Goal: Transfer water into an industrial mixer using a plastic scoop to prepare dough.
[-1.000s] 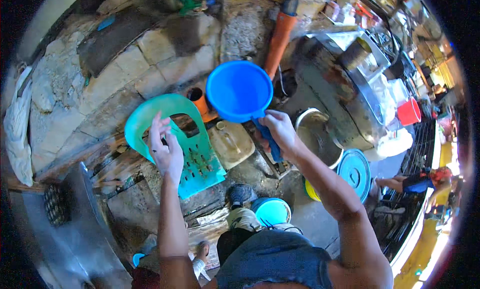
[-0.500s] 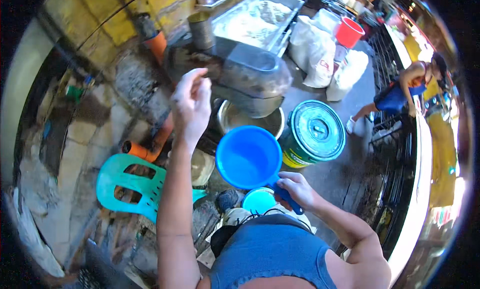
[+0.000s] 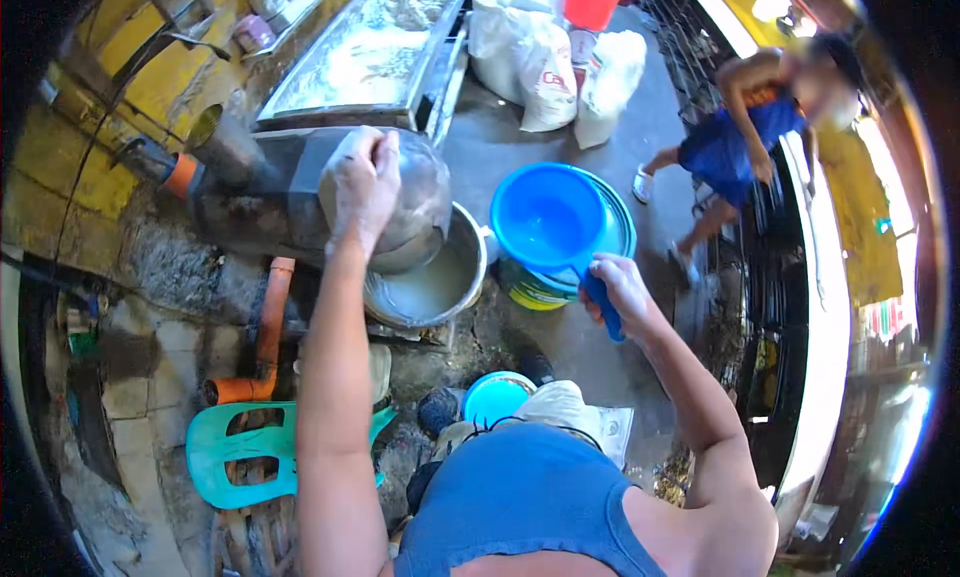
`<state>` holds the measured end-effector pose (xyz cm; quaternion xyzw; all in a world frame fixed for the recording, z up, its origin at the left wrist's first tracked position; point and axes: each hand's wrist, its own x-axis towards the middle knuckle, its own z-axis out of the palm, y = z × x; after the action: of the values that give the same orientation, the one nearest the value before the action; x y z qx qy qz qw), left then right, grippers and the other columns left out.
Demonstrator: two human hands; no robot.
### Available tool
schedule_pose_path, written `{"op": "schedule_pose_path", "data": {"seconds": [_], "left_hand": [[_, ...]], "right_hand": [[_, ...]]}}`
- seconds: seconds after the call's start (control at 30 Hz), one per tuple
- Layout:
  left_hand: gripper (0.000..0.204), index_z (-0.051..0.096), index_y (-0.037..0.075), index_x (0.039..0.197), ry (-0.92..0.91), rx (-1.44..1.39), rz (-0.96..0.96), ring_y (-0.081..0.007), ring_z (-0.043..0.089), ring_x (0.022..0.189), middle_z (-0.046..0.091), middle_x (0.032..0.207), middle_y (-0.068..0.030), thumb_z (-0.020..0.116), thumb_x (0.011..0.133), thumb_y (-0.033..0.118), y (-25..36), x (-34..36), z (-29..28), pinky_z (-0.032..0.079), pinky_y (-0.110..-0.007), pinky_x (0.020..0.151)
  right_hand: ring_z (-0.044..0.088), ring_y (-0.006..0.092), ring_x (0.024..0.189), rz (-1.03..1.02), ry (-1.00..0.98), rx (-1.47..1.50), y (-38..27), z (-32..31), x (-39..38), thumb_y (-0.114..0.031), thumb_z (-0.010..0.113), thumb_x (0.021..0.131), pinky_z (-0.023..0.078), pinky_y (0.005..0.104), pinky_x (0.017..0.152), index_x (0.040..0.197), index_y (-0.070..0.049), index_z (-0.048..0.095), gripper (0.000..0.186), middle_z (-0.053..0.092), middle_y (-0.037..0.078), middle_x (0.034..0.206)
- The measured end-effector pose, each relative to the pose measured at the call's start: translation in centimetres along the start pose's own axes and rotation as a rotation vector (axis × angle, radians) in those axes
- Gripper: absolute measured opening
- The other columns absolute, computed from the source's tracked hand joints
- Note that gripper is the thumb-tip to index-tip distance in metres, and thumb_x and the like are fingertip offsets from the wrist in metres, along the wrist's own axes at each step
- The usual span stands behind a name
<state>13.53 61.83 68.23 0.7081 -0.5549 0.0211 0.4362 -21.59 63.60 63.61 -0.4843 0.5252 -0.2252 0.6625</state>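
My right hand [image 3: 622,295] is wrapped round the handle of a blue plastic dipper [image 3: 550,217]. The dipper's bowl faces up and overlaps a green lidded bucket [image 3: 618,245] in view; whether they touch I cannot tell. My left hand [image 3: 362,182] is raised before a dark, rounded metal machine [image 3: 290,192], its fingers loosely bent and partly apart. Nothing shows in that hand, and its fingertips are partly hidden. Below the machine's rounded end stands a wide metal pot [image 3: 430,287] with pale, cloudy liquid.
A metal tray [image 3: 350,77] of white powder, white sacks [image 3: 548,77] and a red bucket [image 3: 592,2] stand beyond. A person [image 3: 750,127] bends at the right. Near my feet are a light-blue round container [image 3: 497,397], a green plastic chair [image 3: 240,455] and an orange pipe [image 3: 268,327].
The view has shifted, showing more of the pot. The dipper has moved from beside the green bucket to over it in view. My left hand's fingers have curled more.
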Motion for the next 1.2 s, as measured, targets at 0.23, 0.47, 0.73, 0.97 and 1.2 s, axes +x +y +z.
{"op": "schedule_pose_path", "data": {"seconds": [0.23,0.47,0.73,0.97,1.2], "left_hand": [[0.014,0.057,0.006,0.075,0.129,0.075,0.112,-0.0251,0.052,0.061,0.058,0.070,-0.0090,0.058,0.087,0.013,-0.9,-0.3,1.2,0.045,-0.037,0.061],[0.011,0.052,0.008,0.073,0.142,0.188,0.151,-0.0292,0.051,0.060,0.054,0.068,-0.0093,0.059,0.081,0.009,-0.1,0.0,0.8,0.042,-0.040,0.059],[0.010,0.051,0.009,0.075,0.146,0.176,0.135,-0.0308,0.051,0.060,0.053,0.069,-0.0091,0.060,0.080,0.010,-0.3,0.3,0.7,0.043,-0.041,0.060],[0.010,0.051,0.009,0.076,0.109,0.194,0.101,-0.0315,0.051,0.060,0.054,0.070,-0.0092,0.060,0.079,0.009,-0.1,0.3,0.3,0.044,-0.041,0.060],[0.009,0.052,0.009,0.076,0.126,0.180,0.122,-0.0317,0.053,0.061,0.056,0.072,-0.0098,0.060,0.079,0.010,-0.3,0.1,0.5,0.044,-0.041,0.060]], "right_hand": [[0.050,0.0167,0.047,-0.054,0.050,-0.056,-7.6,2.3,13.3,-0.020,0.044,0.087,0.039,0.0290,0.041,0.081,-0.002,0.058,0.024,0.059,0.011,0.066],[0.055,0.0214,0.055,-0.277,0.092,-0.462,-18.7,9.0,27.0,-0.018,0.048,0.085,0.042,0.0325,0.044,0.083,0.000,0.060,0.022,0.062,0.014,0.071],[0.061,0.0269,0.063,-0.588,0.109,-0.878,-27.9,15.5,40.1,-0.015,0.051,0.082,0.046,0.0365,0.048,0.085,0.003,0.061,0.020,0.065,0.016,0.077],[0.066,0.0316,0.070,-0.856,0.182,-1.178,-32.2,15.4,50.1,-0.012,0.055,0.080,0.049,0.0400,0.052,0.087,0.005,0.062,0.019,0.067,0.018,0.082],[0.069,0.0340,0.073,-1.071,0.447,-1.368,-38.9,13.2,51.1,-0.010,0.057,0.079,0.051,0.0414,0.054,0.088,0.005,0.064,0.019,0.069,0.019,0.084]]}}
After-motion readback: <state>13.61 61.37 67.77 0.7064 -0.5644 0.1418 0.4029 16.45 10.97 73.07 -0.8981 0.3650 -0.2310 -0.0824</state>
